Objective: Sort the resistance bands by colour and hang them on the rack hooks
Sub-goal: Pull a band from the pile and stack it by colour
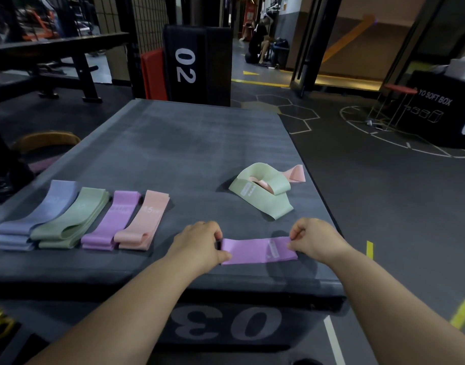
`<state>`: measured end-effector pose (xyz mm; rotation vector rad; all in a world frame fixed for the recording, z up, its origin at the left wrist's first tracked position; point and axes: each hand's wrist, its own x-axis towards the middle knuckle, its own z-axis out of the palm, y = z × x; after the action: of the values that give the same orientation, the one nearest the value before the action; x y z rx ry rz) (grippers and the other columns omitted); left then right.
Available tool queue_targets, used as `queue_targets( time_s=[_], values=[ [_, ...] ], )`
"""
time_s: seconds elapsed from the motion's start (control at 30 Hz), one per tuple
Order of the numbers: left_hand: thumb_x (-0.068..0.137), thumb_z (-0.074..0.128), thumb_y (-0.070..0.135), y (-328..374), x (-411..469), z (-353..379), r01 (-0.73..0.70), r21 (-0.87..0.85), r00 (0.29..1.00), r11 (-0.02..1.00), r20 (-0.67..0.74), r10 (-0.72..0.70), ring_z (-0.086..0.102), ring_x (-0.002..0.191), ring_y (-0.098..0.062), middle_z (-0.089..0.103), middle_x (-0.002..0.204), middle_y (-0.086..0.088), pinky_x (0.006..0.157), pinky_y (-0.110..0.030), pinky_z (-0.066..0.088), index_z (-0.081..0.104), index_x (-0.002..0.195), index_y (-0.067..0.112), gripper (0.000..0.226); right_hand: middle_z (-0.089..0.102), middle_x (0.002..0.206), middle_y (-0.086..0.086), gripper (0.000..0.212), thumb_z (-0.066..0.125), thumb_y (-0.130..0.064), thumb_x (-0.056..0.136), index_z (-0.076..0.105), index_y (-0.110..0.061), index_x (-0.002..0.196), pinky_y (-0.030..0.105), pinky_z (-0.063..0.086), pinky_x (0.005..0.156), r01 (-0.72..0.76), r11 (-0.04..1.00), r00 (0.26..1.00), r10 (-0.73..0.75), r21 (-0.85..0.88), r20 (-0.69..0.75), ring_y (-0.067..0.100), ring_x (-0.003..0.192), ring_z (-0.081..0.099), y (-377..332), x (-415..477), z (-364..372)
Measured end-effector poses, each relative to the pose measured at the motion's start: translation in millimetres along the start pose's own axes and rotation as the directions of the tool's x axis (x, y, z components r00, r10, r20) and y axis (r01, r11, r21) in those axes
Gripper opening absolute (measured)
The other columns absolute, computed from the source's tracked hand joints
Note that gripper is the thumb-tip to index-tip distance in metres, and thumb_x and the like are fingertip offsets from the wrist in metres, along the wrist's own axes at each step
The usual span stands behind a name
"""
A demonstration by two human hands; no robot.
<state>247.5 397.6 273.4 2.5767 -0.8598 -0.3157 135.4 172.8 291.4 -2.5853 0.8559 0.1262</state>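
Pinching a lilac flat elastic loop band [257, 250] at both ends, flat on the near edge of a dark grey padded box marked 03 [186, 154]. Long axis left to right, across the body.

Left hand [199, 241] on the left end, fingers [215, 234] curled down against the thumb. Right hand [313, 239] on the right end beside the white label, fingers [295, 234] curled likewise. Both grasping, neither released; equally near.

Well apart to the left, in a row, long axes angled away:
- stack of pale blue bands [39, 217]
- stack of sage green bands [73, 219]
- stack of lilac bands [112, 219]
- stack of peach pink bands [141, 219]

Matching lilac stack lies left of the held band, so probably a leftward carry, left hand nearer. Peach stack sits between and likely needs passing over.

Beyond the right hand, unsorted: crumpled sage green band [263, 196] with a peach pink band [294, 173] threaded through it. Not in the path.

No rack or hooks in view, so hanging judged not yet begun. Further back, a black box marked 02 [197, 64].
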Motion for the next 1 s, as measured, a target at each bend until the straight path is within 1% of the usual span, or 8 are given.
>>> queue_targets(
  time_s=[0.13,0.27,0.4,0.5,0.67,0.8,0.87,1.0],
  values=[
    [0.078,0.072,0.043,2,-1,-1,0.02,-0.018,0.999,1.0,0.037,-0.02,0.055,0.094,-0.014,0.057,0.1,0.009,0.083,-0.032,0.049,0.056,0.1,0.029,0.031,0.064,0.077,-0.012,0.019,0.069,-0.018,0.079,0.056,-0.028,0.089,0.024,0.046,0.066,0.004,0.998,1.0,-0.005,0.067,0.011,0.01,0.08,0.061,0,-1,0],
    [0.077,0.073,0.039,4,-1,-1,0.021,-0.06,0.999,0.998,0.036,-0.019,0.056,0.091,-0.013,0.056,0.098,0.011,0.079,-0.031,0.048,0.051,0.092,0.031,0.028,0.064,0.078,-0.012,0.027,0.068,-0.015,0.081,0.068,-0.021,0.108,0.022,0.045,0.072,0.008,0.997,1.0,-0.009,0.073,0.011,0.011,0.081,0.062,-1,-2,1],
    [0.08,0.071,0.035,8,-3,-2,0.001,-0.047,1.0,0.999,0.022,0.0,0.057,0.085,-0.015,0.059,0.092,0.008,0.071,-0.031,0.047,0.046,0.09,0.027,0.028,0.064,0.074,-0.011,0.016,0.069,-0.015,0.081,0.073,-0.024,0.094,0.024,0.051,0.071,0.007,0.999,1.0,-0.008,0.041,0.009,0.013,0.08,0.064,-3,-2,1],
    [0.079,0.072,0.032,7,-2,-1,-0.001,-0.074,0.999,0.997,0.04,0.004,0.058,0.085,-0.015,0.06,0.089,0.008,0.074,-0.034,0.049,0.043,0.093,0.027,0.033,0.061,0.07,-0.014,0.017,0.07,-0.015,0.079,0.063,-0.031,0.076,0.021,0.044,0.06,0.021,0.999,1.0,-0.021,0.043,0.014,0.01,0.073,0.061,-3,-3,1],
    [0.074,0.073,0.023,6,0,-2,0.004,-0.226,0.998,0.974,0.064,0.01,0.061,0.079,-0.009,0.064,0.079,0.015,0.075,-0.029,0.05,0.049,0.098,0.031,0.035,0.058,0.068,-0.011,0.014,0.066,-0.017,0.079,0.058,-0.029,0.076,0.023,0.039,0.054,0.05,0.997,0.999,-0.051,0.062,0.005,0.009,0.066,0.055,-1,-4,-2],
    [0.075,0.073,0.018,7,1,-6,-0.045,-0.317,0.999,0.947,-0.027,0.038,0.061,0.073,-0.009,0.064,0.075,0.014,0.065,-0.02,0.046,0.057,0.076,0.036,0.024,0.062,0.061,0.0,0.009,0.058,-0.009,0.084,0.06,-0.018,0.086,0.026,0.045,0.055,-0.016,0.922,1.0,0.012,0.387,0.011,0.015,0.054,0.055,1,-4,-8],
    [0.076,0.074,0.018,7,1,-7,-0.088,-0.327,0.995,0.941,-0.075,0.067,0.058,0.071,-0.007,0.061,0.071,0.014,0.061,-0.017,0.043,0.057,0.07,0.037,0.026,0.069,0.07,0.005,0.01,0.054,-0.007,0.087,0.058,-0.016,0.088,0.024,0.045,0.054,-0.049,0.85,0.999,0.029,0.524,0.045,0.015,0.058,0.06,1,-5,-10],
    [0.078,0.072,0.016,7,0,-6,-0.182,-0.272,0.979,0.945,-0.142,0.147,0.057,0.085,-0.004,0.061,0.079,0.017,0.072,-0.02,0.043,0.055,0.066,0.04,0.032,0.07,0.082,0.009,0.013,0.054,-0.002,0.086,0.057,-0.014,0.081,0.025,0.048,0.061,-0.028,0.764,1.0,0.021,0.645,0.018,0.017,0.073,0.066,3,-3,-9]
  ],
)
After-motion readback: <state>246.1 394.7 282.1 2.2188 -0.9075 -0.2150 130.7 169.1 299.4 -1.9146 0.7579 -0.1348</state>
